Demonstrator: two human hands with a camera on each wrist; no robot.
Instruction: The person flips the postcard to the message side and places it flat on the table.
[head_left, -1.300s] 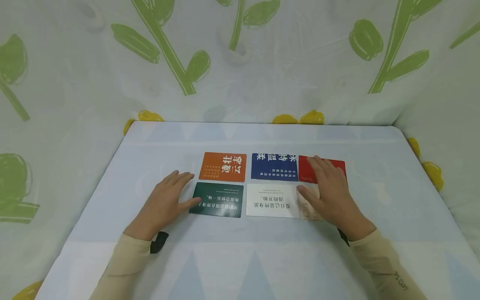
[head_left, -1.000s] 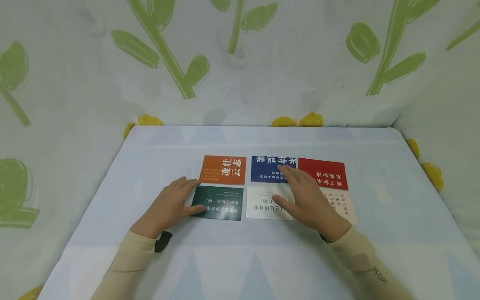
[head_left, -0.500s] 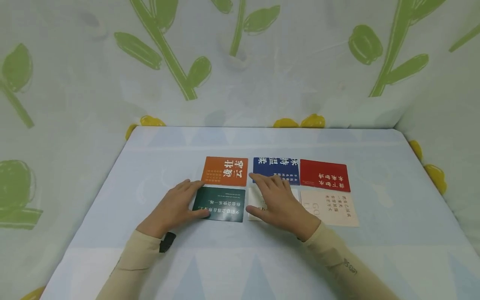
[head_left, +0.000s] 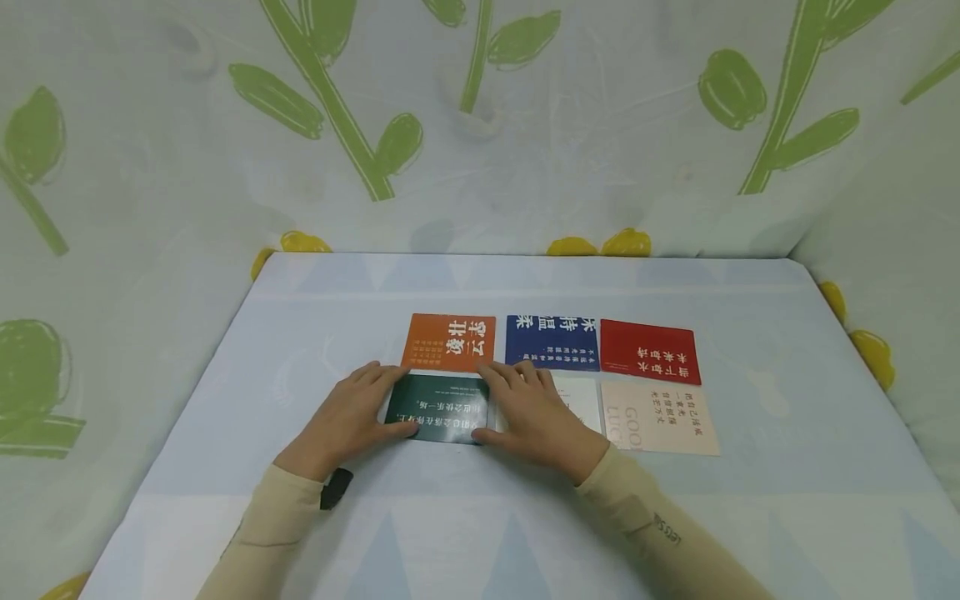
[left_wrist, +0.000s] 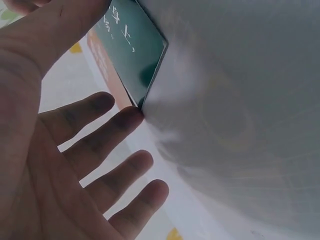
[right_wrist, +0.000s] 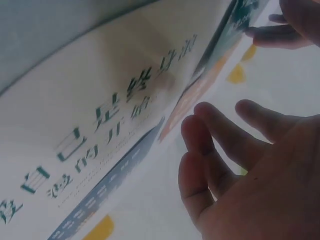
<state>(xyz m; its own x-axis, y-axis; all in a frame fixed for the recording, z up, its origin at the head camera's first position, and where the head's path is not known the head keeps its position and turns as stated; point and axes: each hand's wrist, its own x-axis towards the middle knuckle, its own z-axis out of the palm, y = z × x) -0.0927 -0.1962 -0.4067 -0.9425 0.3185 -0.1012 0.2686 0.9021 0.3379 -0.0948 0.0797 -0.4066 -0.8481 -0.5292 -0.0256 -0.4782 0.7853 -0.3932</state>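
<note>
A green postcard (head_left: 444, 408) with white writing lies flat on the table between the two hands. My left hand (head_left: 341, 425) is at its left side, thumb over the lower left corner and fingers by the upper left. In the left wrist view a fingertip meets a corner of the green card (left_wrist: 142, 55), with the fingers spread. My right hand (head_left: 536, 421) reaches over the white postcard (head_left: 583, 400), its thumb and fingertips at the green card's right edge. The right wrist view shows dark characters on the white card (right_wrist: 115, 55) and loosely bent fingers.
Behind lie an orange postcard (head_left: 450, 342), a blue one with white characters (head_left: 555, 346) and a red postcard (head_left: 651, 352). A pale pink postcard (head_left: 663, 417) lies right of the white one. Leaf-patterned cloth (head_left: 585, 167) rises behind the table (head_left: 337, 287).
My right hand has moved left from over the red and pink cards, past the white card, to the green card's right edge. My left hand has shifted slightly right, staying by the green card.
</note>
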